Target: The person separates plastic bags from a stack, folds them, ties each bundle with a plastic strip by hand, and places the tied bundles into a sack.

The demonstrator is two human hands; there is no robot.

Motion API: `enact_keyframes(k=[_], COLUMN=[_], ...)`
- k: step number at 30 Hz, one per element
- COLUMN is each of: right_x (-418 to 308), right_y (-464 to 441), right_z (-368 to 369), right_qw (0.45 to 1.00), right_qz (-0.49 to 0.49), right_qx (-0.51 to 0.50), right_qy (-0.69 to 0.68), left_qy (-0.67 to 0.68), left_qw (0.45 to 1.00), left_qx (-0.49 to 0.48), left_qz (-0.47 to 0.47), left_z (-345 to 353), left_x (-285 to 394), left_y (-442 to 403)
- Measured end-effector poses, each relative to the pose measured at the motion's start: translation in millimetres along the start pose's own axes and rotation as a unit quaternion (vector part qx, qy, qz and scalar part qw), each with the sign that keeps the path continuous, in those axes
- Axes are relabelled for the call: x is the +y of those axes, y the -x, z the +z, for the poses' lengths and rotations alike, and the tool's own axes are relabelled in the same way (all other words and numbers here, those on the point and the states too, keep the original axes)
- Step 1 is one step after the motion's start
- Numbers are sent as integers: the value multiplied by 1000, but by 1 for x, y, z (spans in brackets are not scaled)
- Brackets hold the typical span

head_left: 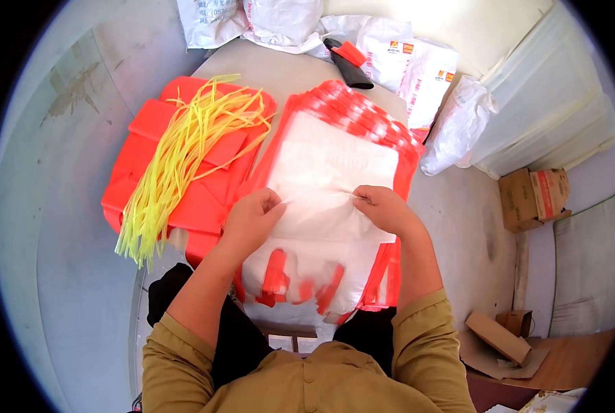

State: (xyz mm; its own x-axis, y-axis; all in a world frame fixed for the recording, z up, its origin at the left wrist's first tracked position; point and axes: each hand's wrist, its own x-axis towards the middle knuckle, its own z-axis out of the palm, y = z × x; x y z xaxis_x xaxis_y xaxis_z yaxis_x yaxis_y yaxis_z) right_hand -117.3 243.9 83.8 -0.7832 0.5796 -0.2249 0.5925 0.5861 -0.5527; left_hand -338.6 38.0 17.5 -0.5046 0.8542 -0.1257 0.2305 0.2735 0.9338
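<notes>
A white, thin plastic bag (328, 155) with a few red patches at its near end lies stretched between my two hands. My left hand (256, 217) is closed, its thumb and fingers pinching the bag's left side. On the other side, my right hand (384, 210) pinches a gathered bit of the bag, and creases run inward from the fingertips. The near end of the bag is blurred and hangs toward my lap. Beneath it is a fanned stack of red-and-white plastic bags (366, 113), mostly covered in the middle.
Yellow plastic strips (184, 144) lie across folded red plastic (146, 131) at left. White printed sacks (383, 48) line the table's far side, near a black roll (349, 65) with a red piece. Cardboard boxes (527, 199) stand at right, with flattened cardboard (500, 344) lower down.
</notes>
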Motion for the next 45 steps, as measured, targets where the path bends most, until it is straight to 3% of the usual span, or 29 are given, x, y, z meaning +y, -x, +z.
enact_keyframes(k=[7, 10, 13, 16, 19, 29, 32, 36, 41, 45], right_x=[22, 24, 14, 24, 10, -3, -7, -23, -27, -35], right_y=[-8, -7, 1, 12, 41, 39, 39, 53, 66, 58], right_z=[12, 15, 21, 40, 56, 63, 56, 31, 11, -7], right_qw=[995, 992, 985, 927, 933, 946, 951, 966, 981, 981], right_qz=[37, -4, -15, -160, -252, -199, -193, -165, -120, -47], right_qx=[22, 60, 172, 295, 220, 118, 76, 11, -108, -164], right_qy=[-95, -110, -7, 169, 130, 226, 230, 201, 110, 90], left_qy=[-52, -51, -51, -45, -24, 167, -94, -199, -188, -111], left_qw=[998, 998, 997, 997, 998, 985, 986, 923, 919, 944], left_qx=[20, 37, 53, 58, 66, 16, 69, 31, -72, -81], left_qz=[13, 18, 15, 5, 6, -36, 120, 329, 340, 300], left_z=[5, 10, 13, 15, 16, 8, 1, -11, -8, 1], left_x=[14, 12, 15, 18, 15, 8, 20, 30, 16, -5], left_y=[6, 5, 5, 3, 0, -3, 6, 17, 17, 13])
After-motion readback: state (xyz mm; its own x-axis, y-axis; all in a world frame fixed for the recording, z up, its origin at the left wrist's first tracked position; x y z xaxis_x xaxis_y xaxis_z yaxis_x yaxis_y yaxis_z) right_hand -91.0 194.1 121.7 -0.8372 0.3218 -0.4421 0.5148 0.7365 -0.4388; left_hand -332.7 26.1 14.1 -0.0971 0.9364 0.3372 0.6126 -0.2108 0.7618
